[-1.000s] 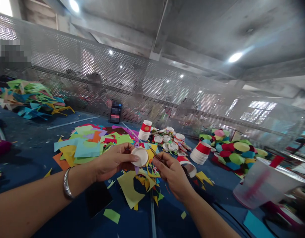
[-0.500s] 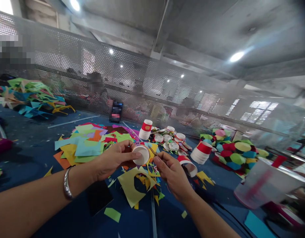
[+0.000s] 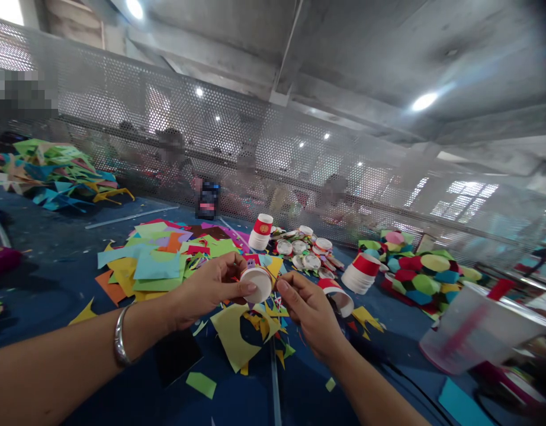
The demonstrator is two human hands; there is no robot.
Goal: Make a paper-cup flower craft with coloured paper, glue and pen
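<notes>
My left hand [image 3: 213, 289] pinches a round white paper cup bottom [image 3: 257, 285], tilted, its raised rim facing me. A bit of purple paper [image 3: 250, 261] shows just behind its upper edge. My right hand [image 3: 306, 305] is closed on slim tweezers [image 3: 274, 278], whose tips reach the disc's right edge; the fingers hide most of them. Below the hands lies a yellow sheet [image 3: 231, 337] with a round hole, amid small coloured scraps. Beside my right hand a red and white paper cup [image 3: 337, 296] lies on its side.
Coloured paper sheets [image 3: 157, 260] lie at left centre. Farther back stand stacked paper cups [image 3: 260, 232] and a heap of cup bottoms [image 3: 311, 261]. More stacked cups [image 3: 362, 273] and a plastic tub [image 3: 481, 331] are right. A perforated metal screen [image 3: 237, 136] edges the blue table.
The cup bottom has shifted slightly right and down and tilted in my left hand. The tweezer tips, apart and clear of it before, are now against its edge.
</notes>
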